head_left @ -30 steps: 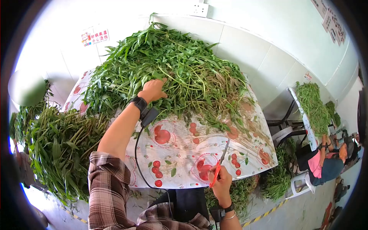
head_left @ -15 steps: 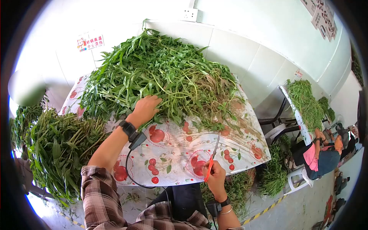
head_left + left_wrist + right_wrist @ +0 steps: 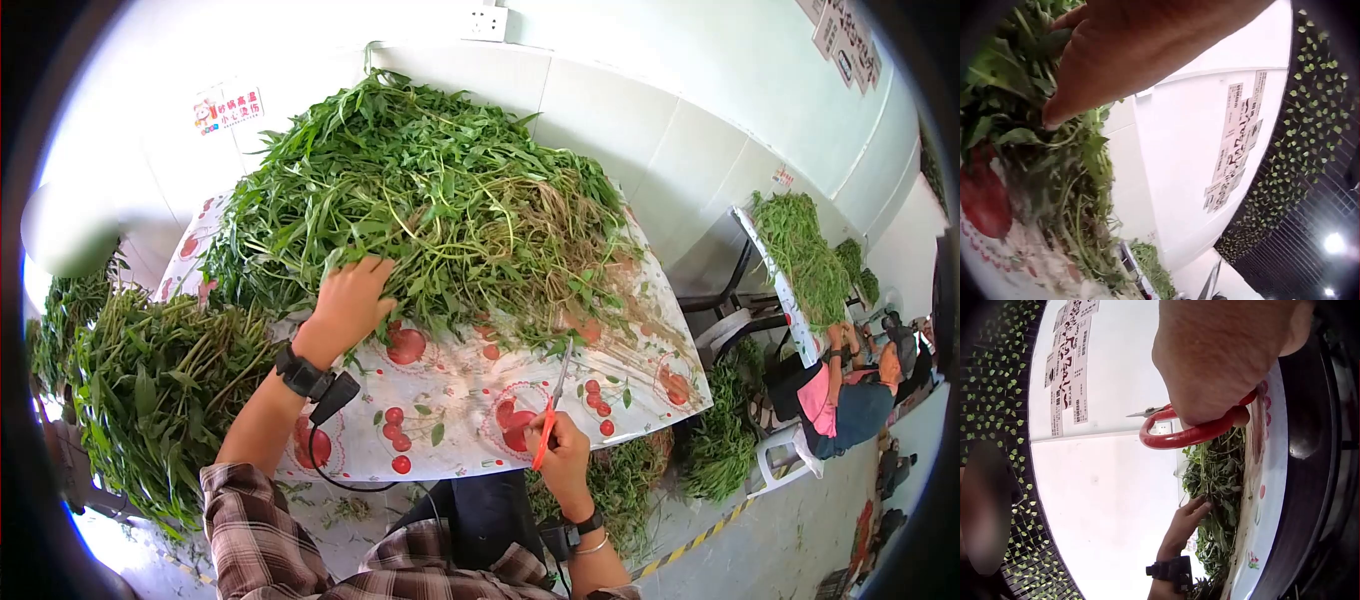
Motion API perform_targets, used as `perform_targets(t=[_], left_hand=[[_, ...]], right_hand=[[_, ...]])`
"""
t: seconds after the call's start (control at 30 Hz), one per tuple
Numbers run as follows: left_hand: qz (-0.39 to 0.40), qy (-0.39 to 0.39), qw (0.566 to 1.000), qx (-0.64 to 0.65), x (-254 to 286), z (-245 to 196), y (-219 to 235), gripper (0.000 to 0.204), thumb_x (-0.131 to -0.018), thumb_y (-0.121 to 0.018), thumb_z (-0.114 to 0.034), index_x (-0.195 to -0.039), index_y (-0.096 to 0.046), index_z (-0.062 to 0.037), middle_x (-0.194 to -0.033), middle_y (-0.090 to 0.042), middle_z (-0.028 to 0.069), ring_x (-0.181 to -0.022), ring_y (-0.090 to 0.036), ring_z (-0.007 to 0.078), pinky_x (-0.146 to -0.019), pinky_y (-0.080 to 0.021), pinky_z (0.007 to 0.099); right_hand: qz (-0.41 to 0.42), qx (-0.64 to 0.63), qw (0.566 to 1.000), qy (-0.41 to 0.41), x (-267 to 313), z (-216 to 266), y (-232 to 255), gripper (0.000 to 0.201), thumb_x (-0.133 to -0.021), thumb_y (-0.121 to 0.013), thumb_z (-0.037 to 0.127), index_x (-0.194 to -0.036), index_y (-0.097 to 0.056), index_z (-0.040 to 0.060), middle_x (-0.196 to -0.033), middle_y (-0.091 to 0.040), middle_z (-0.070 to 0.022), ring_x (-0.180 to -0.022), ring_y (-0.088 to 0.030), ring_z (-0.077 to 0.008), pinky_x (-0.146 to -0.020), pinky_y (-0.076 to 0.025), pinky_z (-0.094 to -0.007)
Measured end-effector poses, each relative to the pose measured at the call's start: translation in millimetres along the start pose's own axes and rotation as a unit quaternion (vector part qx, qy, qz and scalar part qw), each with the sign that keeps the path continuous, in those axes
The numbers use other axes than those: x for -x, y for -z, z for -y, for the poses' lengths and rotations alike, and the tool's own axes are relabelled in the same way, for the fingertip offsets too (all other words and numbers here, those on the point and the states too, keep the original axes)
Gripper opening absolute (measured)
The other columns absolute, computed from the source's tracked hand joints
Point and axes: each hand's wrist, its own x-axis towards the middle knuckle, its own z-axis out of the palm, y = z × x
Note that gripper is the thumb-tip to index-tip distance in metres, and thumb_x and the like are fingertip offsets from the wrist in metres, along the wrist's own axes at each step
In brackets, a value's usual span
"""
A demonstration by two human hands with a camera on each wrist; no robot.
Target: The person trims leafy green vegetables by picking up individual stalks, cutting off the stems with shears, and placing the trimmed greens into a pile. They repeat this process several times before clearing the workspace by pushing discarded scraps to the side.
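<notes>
A big heap of leafy green stems [image 3: 440,190] covers the back of the patterned table. At its front left edge is my left hand [image 3: 350,300], fingertips among the leaves; the left wrist view shows this hand [image 3: 1122,56] with thumb and fingers touching the leaves [image 3: 1016,94]. My right hand [image 3: 565,460] holds red-handled scissors [image 3: 546,436] over the table's front edge, blades pointing away from me. In the right wrist view the red handle loop [image 3: 1188,437] shows beneath the right hand [image 3: 1219,356], and the left hand [image 3: 1185,528] is at the greens [image 3: 1216,481].
Another large pile of greens [image 3: 160,390] stands left of the table [image 3: 450,440]. More greens [image 3: 620,500] lie on the floor below. At the right, a person [image 3: 850,410] sits by a second table with greens [image 3: 800,250]. A cable [image 3: 340,484] runs from my left wrist.
My left hand has moved left and toward me, from deeper in the heap to its front edge. My right hand still holds the scissors; the head view has shifted a little.
</notes>
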Motion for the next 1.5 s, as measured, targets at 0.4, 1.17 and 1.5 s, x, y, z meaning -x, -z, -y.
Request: perform_targets(t=[0.4,1.17,1.5], left_hand=[[-0.074,-0.034,0.995,0.059,-88.3,-9.3,-33.2,0.063,-0.078,-0.071,-0.042,-0.118,-0.055,0.0037,-0.12,-0.058,0.0207,-0.118,-0.049,0.0356,-0.103,-0.038,0.0423],[0.0,-0.043,0.993,0.107,-73.7,-30.9,-59.5,0.029,-0.082,-0.068,-0.024,-0.091,-0.051,-0.0023,-0.089,-0.058,0.0163,-0.09,-0.055,0.0365,-0.086,-0.032,0.0466],[-0.032,-0.123,0.989,0.078,-21.0,-51.6,-45.6,0.035,-0.078,-0.071,-0.017,-0.106,-0.056,-0.0033,-0.091,-0.059,0.0117,-0.094,-0.057,0.0324,-0.089,-0.035,0.0443]], right_hand=[[0.013,-0.015,1.0,-0.007,0.8,0.0,1.4,0.01,-0.083,-0.068,0.005,-0.087,-0.059,0.0027,-0.066,-0.051,0.0052,-0.057,-0.041,-0.0008,-0.051,-0.034,-0.0184],[0.007,0.005,1.0,0.019,0.4,-5.3,0.6,0.009,-0.084,-0.067,0.005,-0.086,-0.059,0.0027,-0.064,-0.052,0.0042,-0.056,-0.043,-0.0006,-0.05,-0.034,-0.0188],[-0.011,-0.005,1.0,0.023,0.4,-9.7,-2.9,0.011,-0.083,-0.068,0.006,-0.087,-0.059,0.0019,-0.064,-0.052,0.0048,-0.057,-0.042,-0.0008,-0.05,-0.034,-0.0189]])
